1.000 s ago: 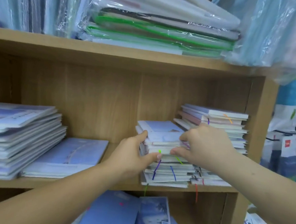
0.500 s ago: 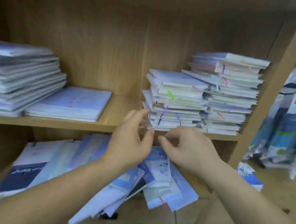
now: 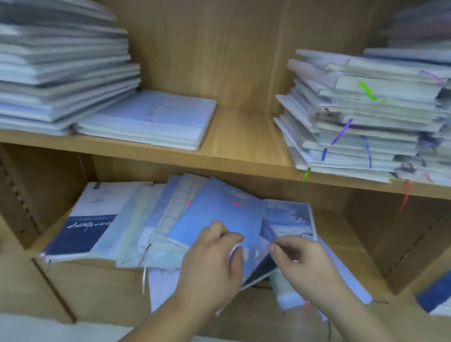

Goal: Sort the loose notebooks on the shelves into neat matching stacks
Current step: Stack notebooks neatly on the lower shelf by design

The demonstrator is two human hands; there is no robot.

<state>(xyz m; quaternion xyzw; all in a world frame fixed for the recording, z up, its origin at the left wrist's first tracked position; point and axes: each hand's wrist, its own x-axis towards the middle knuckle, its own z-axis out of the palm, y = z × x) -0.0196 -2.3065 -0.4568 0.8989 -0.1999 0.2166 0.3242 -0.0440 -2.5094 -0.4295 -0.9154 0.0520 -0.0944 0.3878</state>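
Note:
A messy pile of loose notebooks fans across the lower shelf. On top lies a plain blue notebook with a pink mark. My left hand grips this blue notebook at its near edge, which is raised off the pile. My right hand hovers just to the right with curled fingers over a notebook with a sky-scene cover; whether it holds anything is unclear. On the upper shelf stand a tall stack, a low stack and ribbon-marked stacks.
The upper shelf board shows bare wood between the low stack and the ribbon-marked stacks. Coloured ribbons hang over its front edge. Wooden side walls close in the lower compartment. More blue items lie at the far right.
Both hands dropped from the small ribbon-marked stack on the upper shelf to the loose pile below. The view tilted down with them. My left hand took hold of the blue notebook.

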